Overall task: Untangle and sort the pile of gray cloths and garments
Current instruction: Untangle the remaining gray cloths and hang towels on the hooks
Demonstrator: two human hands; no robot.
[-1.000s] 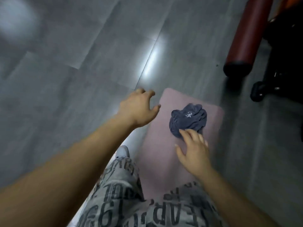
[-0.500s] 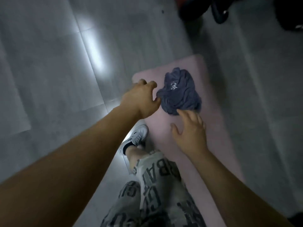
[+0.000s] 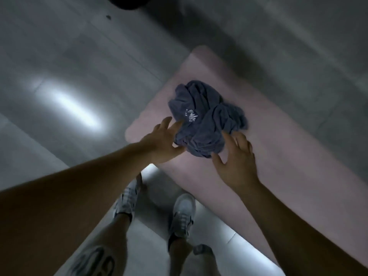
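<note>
Crumpled gray cloth pile (image 3: 206, 118) on mat (image 3: 278, 136)

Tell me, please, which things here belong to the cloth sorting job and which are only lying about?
Part of the job: the crumpled gray cloth pile; the pink mat under it; the left hand and right hand, both open at the pile's near edge.
Only lying about: the tiled floor; the white shoes; a dark object at the top edge.
</note>
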